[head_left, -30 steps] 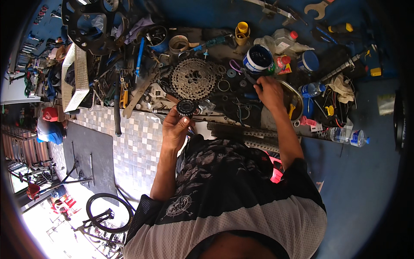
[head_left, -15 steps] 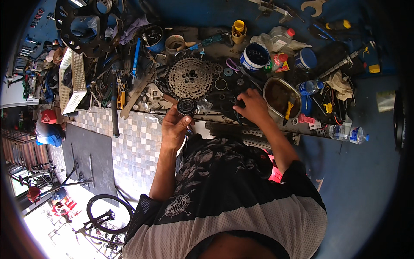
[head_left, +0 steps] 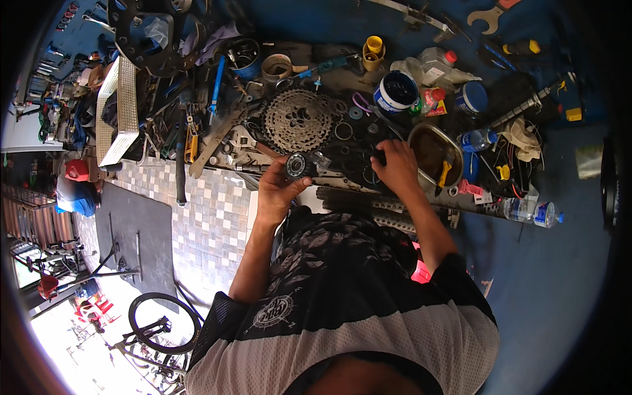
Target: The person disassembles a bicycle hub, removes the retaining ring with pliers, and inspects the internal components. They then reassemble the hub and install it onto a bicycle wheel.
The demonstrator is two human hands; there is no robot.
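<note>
My left hand (head_left: 279, 192) pinches a small round bicycle hub part (head_left: 296, 166) between thumb and fingers, just over the bench's near edge. Its dark rim surrounds a silver ringed face like a bearing. Right behind it a large sprocket cassette (head_left: 298, 122) lies flat. My right hand (head_left: 399, 168) is at the bench beside the metal basin, fingers bent down over dark items. Whatever its fingertips grip is too dark to make out. A thin metal ring (head_left: 343, 131) lies between the cassette and my right hand.
A metal basin (head_left: 413, 137) of brown liquid holds a yellow-handled tool (head_left: 444, 176). Behind it stand a blue-and-white tub (head_left: 395, 92) and bottles. Wrenches, pliers and a perforated metal tray (head_left: 118, 118) crowd the left. A person (head_left: 78, 187) is at the far left.
My left hand has turned the hub part, so its silver ringed face now shows. My right hand stays at the same dark items, its fingers slightly shifted. The whole view has moved a little.
</note>
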